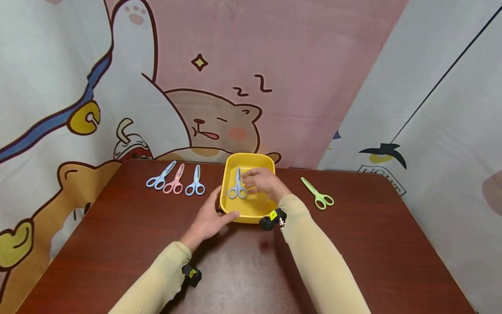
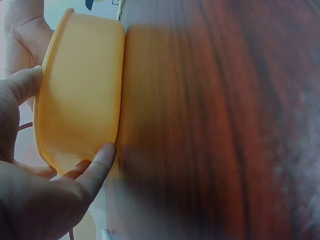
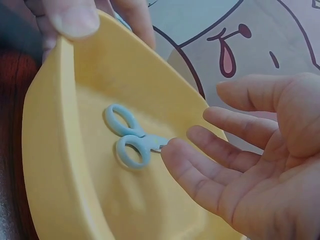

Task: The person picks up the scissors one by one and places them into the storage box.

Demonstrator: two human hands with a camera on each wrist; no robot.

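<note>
A yellow plastic bin (image 1: pixel 256 217) stands at the back middle of the table. My left hand (image 1: pixel 207 221) grips its left corner, the thumb over the near rim and the fingers along the outer wall, as the left wrist view shows against the side wall (image 2: pixel 82 85). Inside lies one pair of light blue scissors (image 1: pixel 238 186), its handle rings toward me. My right hand (image 1: pixel 264 181) hovers over the bin with loosely spread fingers and holds nothing. In the right wrist view its fingertips overlap the blades of the scissors (image 3: pixel 146 143).
Left of the bin lie blue scissors (image 1: pixel 159 179), pink scissors (image 1: pixel 176 179) and another blue pair (image 1: pixel 196 182). Green scissors (image 1: pixel 316 193) lie to its right on the dark wooden table (image 1: pixel 372 226). A cartoon-printed curtain (image 1: pixel 298 78) hangs right behind the table's far edge.
</note>
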